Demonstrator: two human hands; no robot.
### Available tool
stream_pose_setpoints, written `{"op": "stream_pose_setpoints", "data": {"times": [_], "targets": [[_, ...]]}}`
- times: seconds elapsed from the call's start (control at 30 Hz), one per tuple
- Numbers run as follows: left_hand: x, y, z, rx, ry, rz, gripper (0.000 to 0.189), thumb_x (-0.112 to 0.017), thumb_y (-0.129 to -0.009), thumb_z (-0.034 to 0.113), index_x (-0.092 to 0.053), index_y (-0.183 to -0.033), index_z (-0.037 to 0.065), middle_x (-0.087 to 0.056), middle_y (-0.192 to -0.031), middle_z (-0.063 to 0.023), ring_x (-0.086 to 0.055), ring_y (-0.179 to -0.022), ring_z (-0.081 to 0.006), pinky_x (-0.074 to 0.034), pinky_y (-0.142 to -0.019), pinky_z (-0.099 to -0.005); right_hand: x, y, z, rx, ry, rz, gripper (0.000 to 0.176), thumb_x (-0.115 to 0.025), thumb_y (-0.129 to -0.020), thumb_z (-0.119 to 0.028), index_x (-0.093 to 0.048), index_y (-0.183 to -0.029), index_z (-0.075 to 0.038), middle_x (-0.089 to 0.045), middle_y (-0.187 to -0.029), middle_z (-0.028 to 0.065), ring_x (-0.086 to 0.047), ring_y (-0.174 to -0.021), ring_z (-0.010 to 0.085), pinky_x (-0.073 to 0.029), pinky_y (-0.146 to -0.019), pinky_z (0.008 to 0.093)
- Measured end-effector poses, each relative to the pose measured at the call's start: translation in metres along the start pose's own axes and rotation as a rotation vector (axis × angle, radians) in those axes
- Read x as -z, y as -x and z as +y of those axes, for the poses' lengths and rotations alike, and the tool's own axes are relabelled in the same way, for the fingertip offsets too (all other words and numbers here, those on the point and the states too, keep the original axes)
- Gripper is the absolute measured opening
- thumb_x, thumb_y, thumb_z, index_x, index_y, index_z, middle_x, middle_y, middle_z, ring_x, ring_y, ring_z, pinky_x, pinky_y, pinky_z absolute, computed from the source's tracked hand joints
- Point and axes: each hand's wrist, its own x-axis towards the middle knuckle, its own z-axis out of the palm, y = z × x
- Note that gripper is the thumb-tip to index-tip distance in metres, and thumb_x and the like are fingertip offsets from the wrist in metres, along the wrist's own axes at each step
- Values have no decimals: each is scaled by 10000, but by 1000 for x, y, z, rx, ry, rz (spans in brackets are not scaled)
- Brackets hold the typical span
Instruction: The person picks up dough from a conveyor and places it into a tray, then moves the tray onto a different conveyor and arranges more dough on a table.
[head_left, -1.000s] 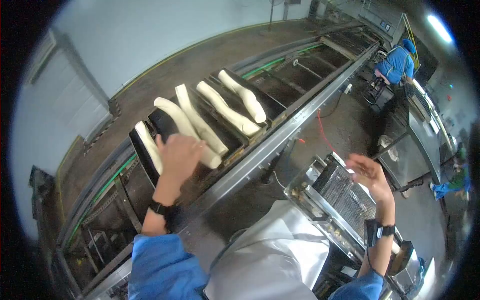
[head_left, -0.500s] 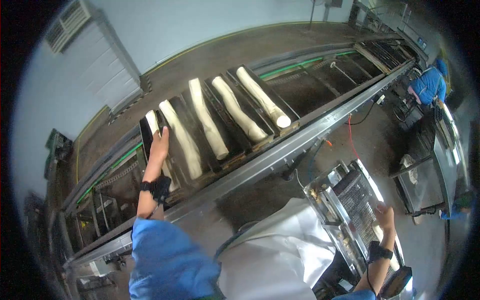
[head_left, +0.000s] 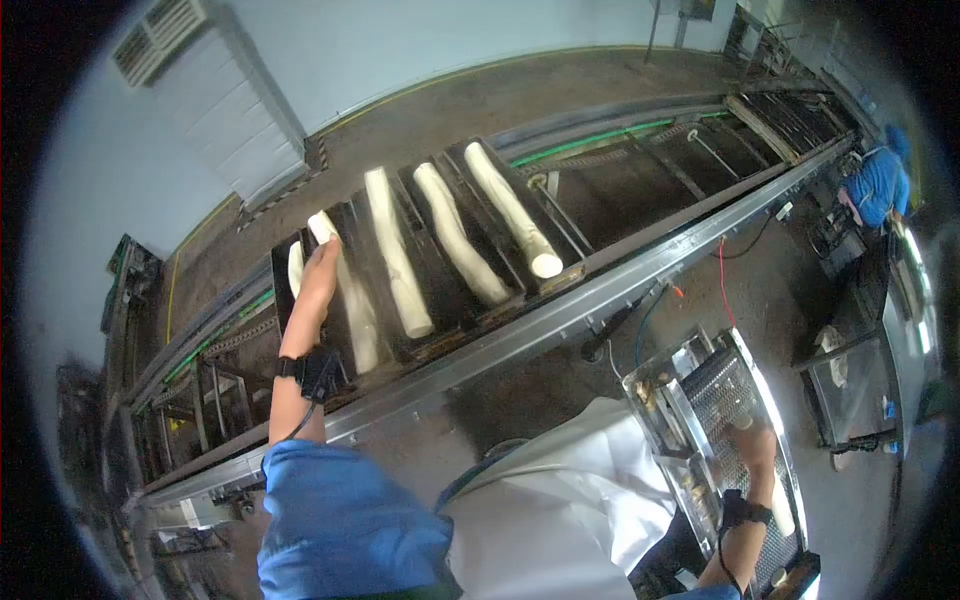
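Long pale rolls of dough lie in dark pans (head_left: 358,215) set side by side on a conveyor. My left hand (head_left: 317,270) rests on the upper part of the second dough roll (head_left: 357,318) from the left, fingers stretched along it; the roll's top end shows past the fingertips. Left of that hand, the first dough roll (head_left: 295,268) is partly hidden by my arm. Over a perforated metal tray (head_left: 712,385) on my right, my right hand (head_left: 757,448) is closed, with a small pale piece of dough (head_left: 743,422) at its blurred fingertips. A long pale strip (head_left: 782,505) lies beside that wrist.
The conveyor's steel rail (head_left: 640,275) crosses diagonally in front of me. A co-worker in blue (head_left: 878,185) stands at the far right, near a metal cart (head_left: 850,370). A red cable (head_left: 725,280) hangs beyond the tray.
My left hand has gone from the first dough roll to the second. The pans have shifted slightly left in view. My right hand has moved slightly left over the tray, and a pale piece now shows at its fingertips.
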Motion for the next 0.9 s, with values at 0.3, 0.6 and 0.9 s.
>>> {"op": "stream_pose_setpoints", "data": {"times": [0.3,0.6,0.9], "targets": [[25,-34,-26,465,44,-122,744,-387,-914,607,-522,-1280,-26,-497,-1315,-273,-481,-1235,-331,-380,-1002,-411,-18,1,-11,109,-133,-1,392,-764,-657,-238,-615,-930,-1,-638,-913,248,-624,-879,403,-479,-744,454],[-22,-26,-8,289,26,-31,732,-462,-915,543,-349,-1420,25,-281,-1489,-203,-335,-1341,-338,-310,-1050,-516,5,-7,-64,133,-249,26,333,-728,-664,-184,-600,-914,-4,-618,-860,217,-605,-825,395,-464,-706,445],[33,-15,-18,-45,-334,-44,458,-601,-890,356,-582,-1199,19,-678,-959,-76,-630,-824,-216,-477,-755,-300,-8,-17,-75,132,-691,42,260,-686,-787,-121,-621,-1018,-20,-641,-863,58,-580,-747,155,-484,-675,286]]}}
